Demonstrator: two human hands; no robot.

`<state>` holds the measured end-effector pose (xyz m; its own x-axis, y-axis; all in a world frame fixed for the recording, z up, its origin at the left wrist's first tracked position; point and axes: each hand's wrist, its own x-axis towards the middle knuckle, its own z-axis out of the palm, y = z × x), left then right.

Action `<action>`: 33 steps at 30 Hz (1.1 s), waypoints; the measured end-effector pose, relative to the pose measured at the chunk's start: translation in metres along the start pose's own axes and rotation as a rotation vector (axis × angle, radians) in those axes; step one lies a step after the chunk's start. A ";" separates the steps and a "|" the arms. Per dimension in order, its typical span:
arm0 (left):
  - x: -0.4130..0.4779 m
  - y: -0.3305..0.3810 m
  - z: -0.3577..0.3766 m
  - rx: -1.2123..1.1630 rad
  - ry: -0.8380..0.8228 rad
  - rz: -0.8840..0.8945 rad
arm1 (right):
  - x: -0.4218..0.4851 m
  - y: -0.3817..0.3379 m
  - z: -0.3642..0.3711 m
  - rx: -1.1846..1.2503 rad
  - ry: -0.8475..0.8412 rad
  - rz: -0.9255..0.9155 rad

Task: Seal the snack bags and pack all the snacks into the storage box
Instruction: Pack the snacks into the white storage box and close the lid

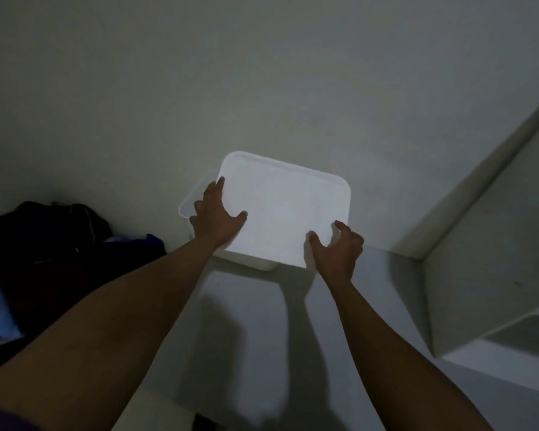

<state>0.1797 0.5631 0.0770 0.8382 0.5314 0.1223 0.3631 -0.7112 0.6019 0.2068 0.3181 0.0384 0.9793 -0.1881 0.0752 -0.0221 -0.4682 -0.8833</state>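
Both hands grip a white lid [280, 209], the left hand [217, 219] at its left edge, the right hand [336, 248] at its near right corner, holding it skewed over the box [190, 203] against the wall [262, 73]. No writing is legible. Dark bag [50, 225] at left.
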 end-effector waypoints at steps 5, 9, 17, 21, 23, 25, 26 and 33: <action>0.085 -0.079 -0.027 -0.091 -0.043 0.013 | 0.012 -0.046 0.091 -0.069 -0.036 0.011; 0.130 -0.119 -0.024 -0.023 -0.139 0.041 | 0.009 -0.054 0.139 -0.174 -0.007 0.159; 0.173 -0.159 0.004 -0.249 -0.338 0.123 | 0.022 -0.052 0.166 -0.187 -0.022 0.215; 0.185 -0.158 0.015 -0.225 -0.341 0.103 | 0.038 -0.054 0.173 -0.219 -0.053 0.223; 0.190 -0.156 0.020 -0.207 -0.345 0.053 | 0.044 -0.053 0.175 -0.231 -0.060 0.227; 0.192 -0.154 0.025 -0.184 -0.333 0.003 | 0.049 -0.051 0.176 -0.272 -0.079 0.223; 0.193 -0.154 0.027 -0.175 -0.331 -0.017 | 0.050 -0.049 0.177 -0.308 -0.102 0.228; 0.195 -0.154 0.032 -0.138 -0.322 -0.041 | 0.062 -0.041 0.181 -0.548 -0.117 0.218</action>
<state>0.3003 0.7612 -0.0169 0.9174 0.3703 -0.1458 0.3590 -0.6122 0.7045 0.3050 0.4819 -0.0047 0.9555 -0.2479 -0.1596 -0.2948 -0.8121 -0.5036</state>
